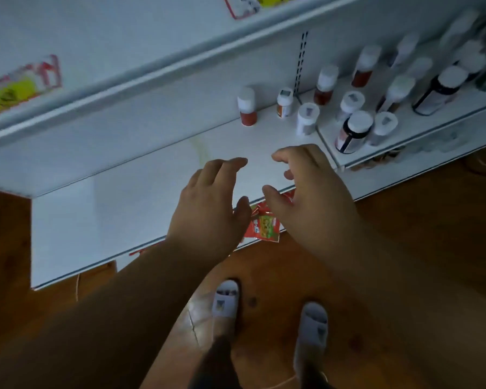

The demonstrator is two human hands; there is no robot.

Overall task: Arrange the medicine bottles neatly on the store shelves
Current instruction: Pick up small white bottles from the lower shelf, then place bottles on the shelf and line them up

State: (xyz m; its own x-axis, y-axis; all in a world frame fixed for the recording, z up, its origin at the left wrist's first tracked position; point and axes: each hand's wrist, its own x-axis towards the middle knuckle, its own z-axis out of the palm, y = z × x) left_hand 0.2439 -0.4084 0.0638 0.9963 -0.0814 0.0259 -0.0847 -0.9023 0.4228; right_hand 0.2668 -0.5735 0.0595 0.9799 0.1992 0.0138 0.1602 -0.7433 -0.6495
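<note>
While neither hand holds anything, the left hand (208,203) and the right hand (306,192) hover side by side over the front of the white shelf (141,175), fingers relaxed and slightly spread, palms down, with a gap between them. Just below that gap, at six o'clock from the fingertips, a red price tag (264,224) hangs on the shelf lip. At twelve to two o'clock from the hands stand the medicine bottles: a red-filled bottle (247,106) stands alone and farthest left, a small orange-labelled bottle (284,103) just beside it, a white bottle (307,118) nearer the front, and at two o'clock a dark bottle (352,132) at the edge of a looser crowd running back along the shelf. They look like small plastic bottles with white caps, so probably light, stiff and not fragile, though smooth-sided and easy to tip when nudged. A grip round the body just under the cap, thumb opposite fingers, seems safest; lifting by the cap alone risks a loose lid. Crowded ones are better slid apart first, since neighbours stand close. Beneath, a brown floor (404,234) and two pale slippers (226,300) show.
</note>
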